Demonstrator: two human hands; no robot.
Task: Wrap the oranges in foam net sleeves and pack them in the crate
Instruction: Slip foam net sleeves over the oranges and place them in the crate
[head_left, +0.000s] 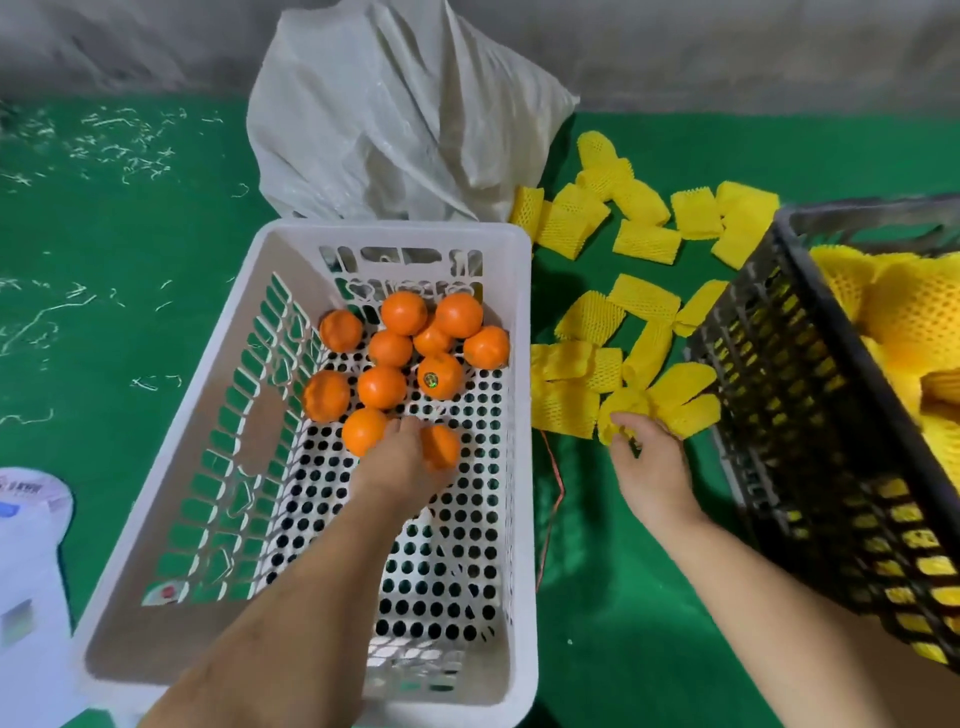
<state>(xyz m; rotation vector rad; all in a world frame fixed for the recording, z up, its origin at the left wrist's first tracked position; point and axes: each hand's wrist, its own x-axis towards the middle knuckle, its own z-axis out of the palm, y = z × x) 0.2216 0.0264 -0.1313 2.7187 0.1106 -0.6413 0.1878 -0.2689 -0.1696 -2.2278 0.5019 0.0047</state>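
Left hand (402, 462) reaches down into the white basket (514, 415), grip curled over an orange (440, 447) on the perforated bottom; fingers mostly hidden under the back of the hand, so how firm the hold is can't be told. A second orange (365, 430) touches the hand on its left side. The other oranges (410, 343) sit clustered just beyond the grip, toward the basket's far end.

Right hand (647, 457) is out on the green mat (623, 623), between basket and black crate (810, 415). Its grip pinches a yellow sleeve (621, 410) at the fingertips, fingers bent round the foam edge. More sleeves (644, 249) lie scattered loose on the mat beyond and beside this grip, some touching, some overlapping.

Crate stands right of the right hand, tilted, with yellow wrapped fruit (914, 312) inside.

Surface is a green felt-like mat covering the whole worktop, littered with pale thread scraps (119, 140) far left of the left grip. A thin red string (553, 499) lies on the mat between the two forearms. A crumpled white sack (400, 114) stands beyond the basket against a grey concrete wall (727, 47). A white-blue paper item (31, 545) sits at the near left edge, cut off.
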